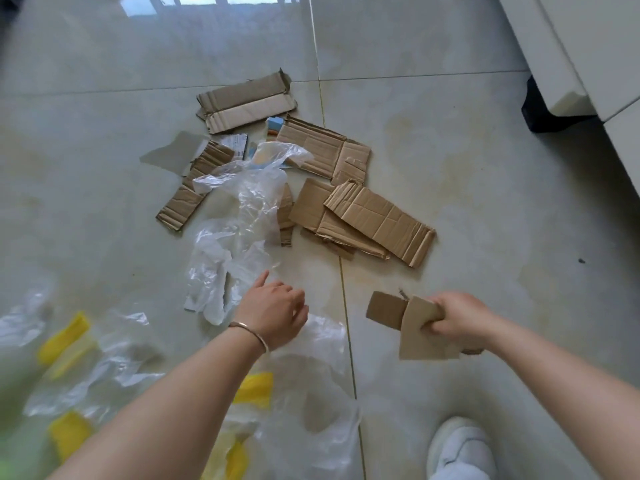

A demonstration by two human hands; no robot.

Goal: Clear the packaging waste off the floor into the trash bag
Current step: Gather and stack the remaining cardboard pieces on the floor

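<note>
Several torn cardboard pieces lie scattered on the tiled floor, mixed with crumpled clear plastic wrap. My right hand is shut on two small cardboard scraps, held above the floor. My left hand, with a bracelet on the wrist, hovers with fingers apart over the near end of the plastic wrap and holds nothing. A clear trash bag with yellow patches lies spread at the lower left, partly under my left forearm.
A white furniture piece with a dark base stands at the upper right. My white shoe is at the bottom right. Printed paper scraps lie among the cardboard. A window reflection shines at the top.
</note>
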